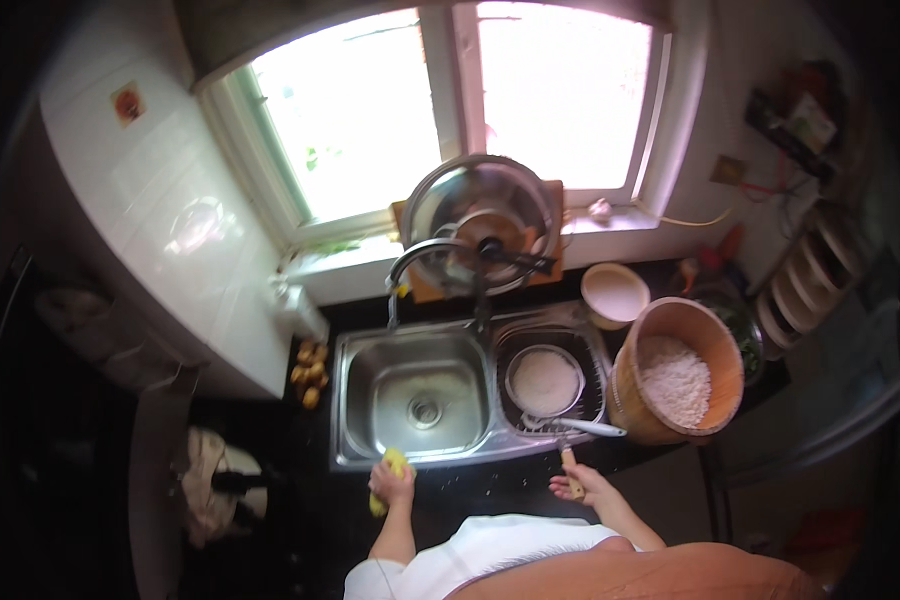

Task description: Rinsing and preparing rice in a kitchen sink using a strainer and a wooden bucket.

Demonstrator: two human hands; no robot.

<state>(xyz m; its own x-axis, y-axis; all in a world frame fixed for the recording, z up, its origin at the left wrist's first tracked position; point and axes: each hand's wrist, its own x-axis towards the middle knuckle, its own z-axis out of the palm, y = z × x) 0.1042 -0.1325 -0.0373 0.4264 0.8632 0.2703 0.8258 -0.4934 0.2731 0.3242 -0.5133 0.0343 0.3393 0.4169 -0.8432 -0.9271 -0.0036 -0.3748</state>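
Note:
My left hand point(394, 481) is closed around a yellow cloth or sponge point(397, 460) at the front edge of the stainless steel sink basin point(450, 451). Near the right basin, my right hand point(586, 486) has its fingers around the wooden handle point(572, 474) of a utensil whose far end is hard to make out. A white-handled utensil point(594, 427) lies across that basin's front. Behind it, a round container of white rice-like grains point(545, 381) sits in a dark rack. A wooden bucket point(624, 390) holding white rice point(677, 381) stands at the right.
The curved faucet point(429, 244) rises behind the basins, before a large metal lid point(450, 176). A pale bowl point(615, 295) stands behind the bucket. Brownish roundish items point(310, 373) and a white dispenser bottle point(304, 311) are at the left. White bits dot the dark counter point(480, 487).

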